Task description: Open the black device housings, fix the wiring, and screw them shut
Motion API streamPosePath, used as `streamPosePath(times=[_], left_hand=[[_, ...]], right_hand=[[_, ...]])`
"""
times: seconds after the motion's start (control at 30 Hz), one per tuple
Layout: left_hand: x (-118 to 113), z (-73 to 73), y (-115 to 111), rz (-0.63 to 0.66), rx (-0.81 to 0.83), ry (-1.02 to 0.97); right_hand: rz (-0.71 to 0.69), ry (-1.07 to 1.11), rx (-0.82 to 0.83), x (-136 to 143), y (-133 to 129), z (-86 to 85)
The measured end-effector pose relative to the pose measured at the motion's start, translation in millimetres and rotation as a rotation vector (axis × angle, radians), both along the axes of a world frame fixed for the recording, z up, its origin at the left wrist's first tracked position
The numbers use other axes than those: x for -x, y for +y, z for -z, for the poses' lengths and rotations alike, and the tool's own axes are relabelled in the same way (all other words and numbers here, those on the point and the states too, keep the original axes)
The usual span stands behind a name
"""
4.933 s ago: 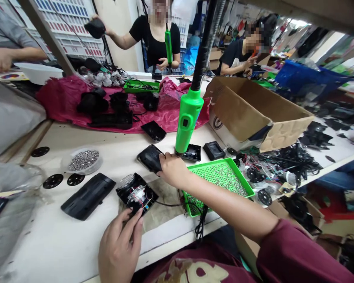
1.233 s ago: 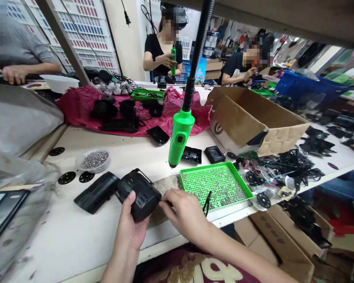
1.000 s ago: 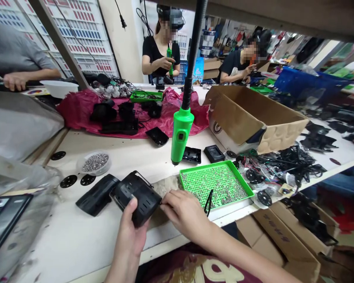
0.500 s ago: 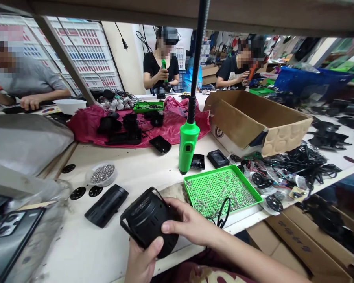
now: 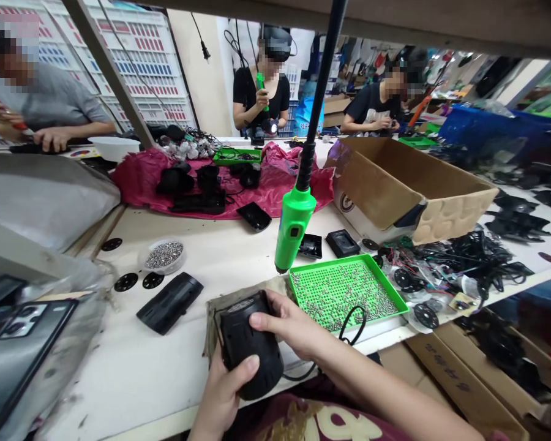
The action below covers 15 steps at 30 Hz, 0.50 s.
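A black, rounded plastic device (image 5: 250, 346) with a thin wire handle sits upright at the table's near edge, gripped by both of my hands. My left hand (image 5: 223, 392) wraps it from below, thumb across its front. My right hand (image 5: 290, 323) closes over its top right side. A black cable (image 5: 349, 321) loops from near my right wrist over the green screw tray (image 5: 344, 291). A green electric screwdriver (image 5: 294, 225) hangs from a black hose just behind the device, untouched.
A long black cover (image 5: 169, 302), black discs (image 5: 138, 282) and a dish of screws (image 5: 164, 255) lie to the left. An open cardboard box (image 5: 408, 184) and tangled wires (image 5: 459, 260) are to the right. Black parts rest on a pink bag (image 5: 220, 180). Other people work across the table.
Earlier my right hand reached for a flat black cover while my left touched an open housing. The closed device has since been lifted, turned upright and drawn toward the table edge in both hands.
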<state>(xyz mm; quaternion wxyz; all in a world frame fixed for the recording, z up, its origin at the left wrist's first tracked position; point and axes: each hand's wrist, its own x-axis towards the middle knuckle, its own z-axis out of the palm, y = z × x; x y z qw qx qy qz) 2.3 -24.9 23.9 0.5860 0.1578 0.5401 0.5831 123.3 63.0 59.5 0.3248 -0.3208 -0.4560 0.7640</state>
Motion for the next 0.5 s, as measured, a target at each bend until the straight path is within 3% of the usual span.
streamPosePath(times=[0.3,0.5], left_hand=[[3,1.1,7,0.037,0.040,-0.077],[7,11.5,3,0.029,0.013,-0.191]], right_hand=[[0.012,-0.049,0.051,1,0,3.1],[0.122,-0.140,0.087,-10,6,4.4]])
